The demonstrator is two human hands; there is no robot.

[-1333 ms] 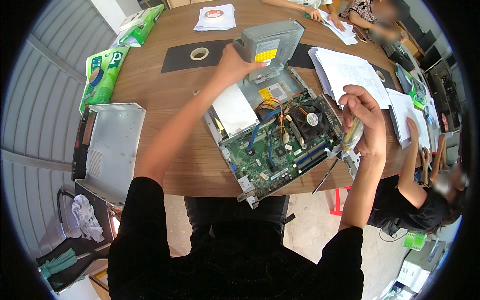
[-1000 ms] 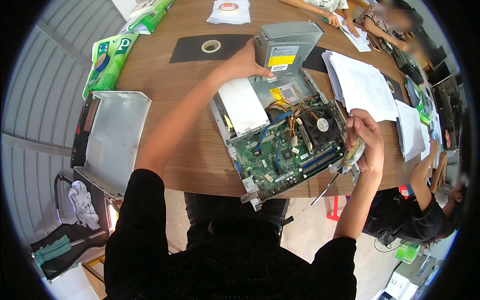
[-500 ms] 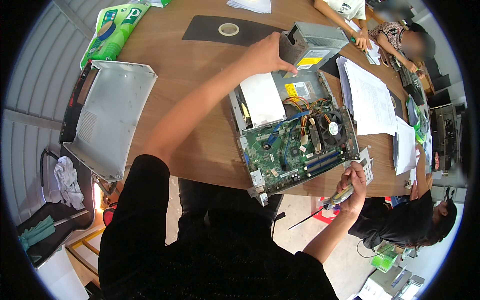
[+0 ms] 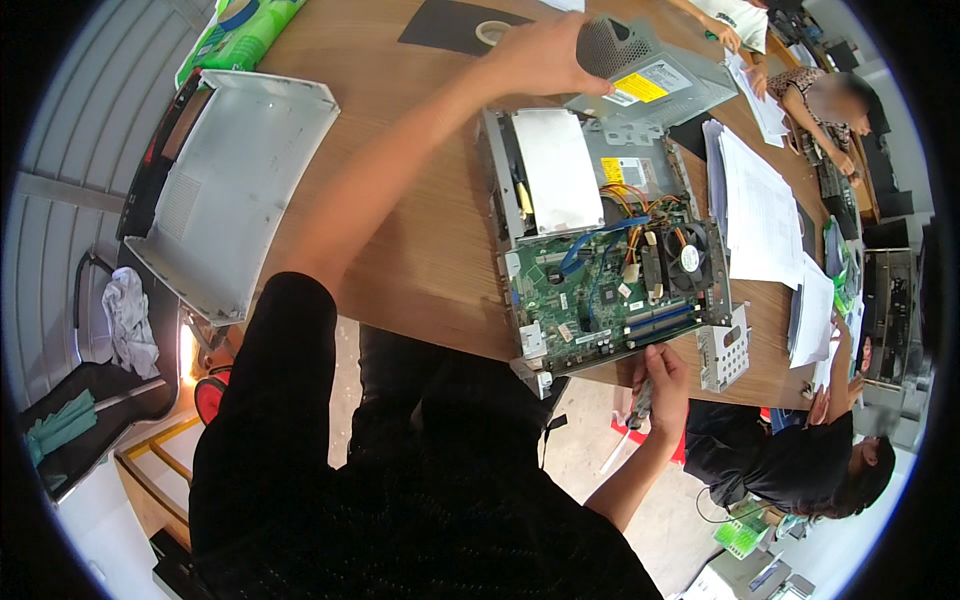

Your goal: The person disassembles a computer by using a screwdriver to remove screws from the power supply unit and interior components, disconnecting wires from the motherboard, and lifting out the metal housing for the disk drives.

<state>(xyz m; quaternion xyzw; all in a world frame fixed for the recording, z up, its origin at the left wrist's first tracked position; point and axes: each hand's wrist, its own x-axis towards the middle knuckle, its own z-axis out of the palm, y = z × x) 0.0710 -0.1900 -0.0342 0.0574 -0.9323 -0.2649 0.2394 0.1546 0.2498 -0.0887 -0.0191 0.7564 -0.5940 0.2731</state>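
In front of me an open desktop computer case [image 4: 508, 215] lies on the table. Inside are a green motherboard [image 4: 560, 312], a black cooling fan [image 4: 690, 255], a white-topped rectangular unit [image 4: 560, 170] and coloured cables. My left hand [image 4: 545, 60] grips a grey metal power supply [image 4: 690, 85] by its left end, tilted over the case's far side. It has a perforated side and a yellow-and-white label. My right hand [image 4: 662, 392] is closed round a screwdriver [image 4: 640, 405] just off the case's near edge, the shaft pointing down and left. The screwdriver's handle is partly hidden by my fingers.
A perforated metal bracket [image 4: 725, 350] lies right of the case, near paper stacks [image 4: 765, 215]. On the left are a grey case cover [image 4: 235, 190] and a green packet [image 4: 250, 40]. A tape roll [image 4: 492, 33] sits on a dark mat. Other people work at the right.
The power supply has tipped over to the right and sits lower over the case. My right hand with the screwdriver has moved left, away from the bracket. The whole view has shifted slightly.
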